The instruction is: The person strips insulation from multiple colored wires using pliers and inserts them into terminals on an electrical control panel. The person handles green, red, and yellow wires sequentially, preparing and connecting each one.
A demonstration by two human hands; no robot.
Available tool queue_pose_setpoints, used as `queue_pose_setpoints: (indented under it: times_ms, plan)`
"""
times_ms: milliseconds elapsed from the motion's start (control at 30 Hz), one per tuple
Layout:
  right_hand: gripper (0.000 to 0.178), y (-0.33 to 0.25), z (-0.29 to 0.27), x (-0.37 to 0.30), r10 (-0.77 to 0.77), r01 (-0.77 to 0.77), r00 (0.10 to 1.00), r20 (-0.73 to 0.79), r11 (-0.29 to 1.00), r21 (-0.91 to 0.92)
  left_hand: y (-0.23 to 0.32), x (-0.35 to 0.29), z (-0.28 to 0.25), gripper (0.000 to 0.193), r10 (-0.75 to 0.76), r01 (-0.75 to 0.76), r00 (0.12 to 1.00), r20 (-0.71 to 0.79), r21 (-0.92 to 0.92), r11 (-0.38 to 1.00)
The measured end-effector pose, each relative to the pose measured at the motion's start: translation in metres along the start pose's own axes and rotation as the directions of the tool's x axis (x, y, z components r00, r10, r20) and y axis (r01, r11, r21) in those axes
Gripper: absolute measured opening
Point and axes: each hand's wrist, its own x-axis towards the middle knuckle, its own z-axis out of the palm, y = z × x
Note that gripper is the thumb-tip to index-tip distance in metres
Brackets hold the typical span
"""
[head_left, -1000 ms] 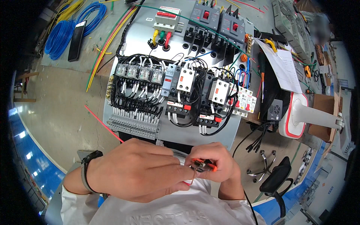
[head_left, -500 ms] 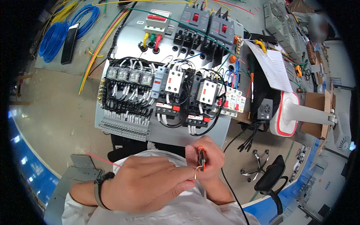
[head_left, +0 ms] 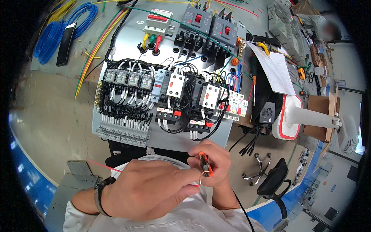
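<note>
My left hand (head_left: 148,189) is closed around a red wire (head_left: 103,165), whose tail sticks out behind the wrist toward the left. From the left fingertips a bare, curved copper end (head_left: 201,178) reaches up to the pliers' jaws. My right hand (head_left: 216,160) grips small orange-handled pliers (head_left: 205,164), with the jaws at the bare end. Whether they pinch the copper is too small to tell. Both hands are close together over my lap, in front of a metal panel (head_left: 162,140) carrying breakers, relays, contactors and a terminal strip (head_left: 121,133).
Blue wire coils (head_left: 48,42) and a phone (head_left: 66,44) lie at the far left. On the right are a paper sheet (head_left: 276,69), a screwdriver (head_left: 254,73) and a white device with a red rim (head_left: 288,118). Behind it stands an office chair (head_left: 274,179). Another person is at the far right.
The pliers have turned in my right hand, their head now slanting down to the right. My left hand keeps its hold on the wire. The whole view has shifted slightly.
</note>
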Motion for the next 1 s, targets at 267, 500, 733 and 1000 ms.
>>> queue_pose_setpoints:
  times_ms: [267,500,733,1000]
  plan:
    - [0.017,0.002,0.002,-0.003,-0.067,0.054,0.991,-0.116,0.992,-0.112,-0.001,0.002,0.001,0.020,0.047,-0.047,0.999,-0.011,0.037,0.998]
    - [0.025,0.021,0.013,-0.005,-0.267,0.086,0.867,-0.420,0.912,-0.401,0.001,0.008,0.018,0.020,0.087,-0.086,0.994,-0.064,0.023,0.996]
    - [0.019,0.004,-0.009,-0.002,-0.030,0.030,0.999,-0.024,0.999,-0.013,-0.006,0.010,0.006,0.020,0.167,-0.167,0.986,0.011,0.069,0.984]
    - [0.018,0.006,-0.006,-0.003,-0.058,0.055,0.996,-0.065,0.998,-0.040,-0.008,0.006,0.012,0.021,0.162,-0.159,0.987,-0.023,0.087,0.983]
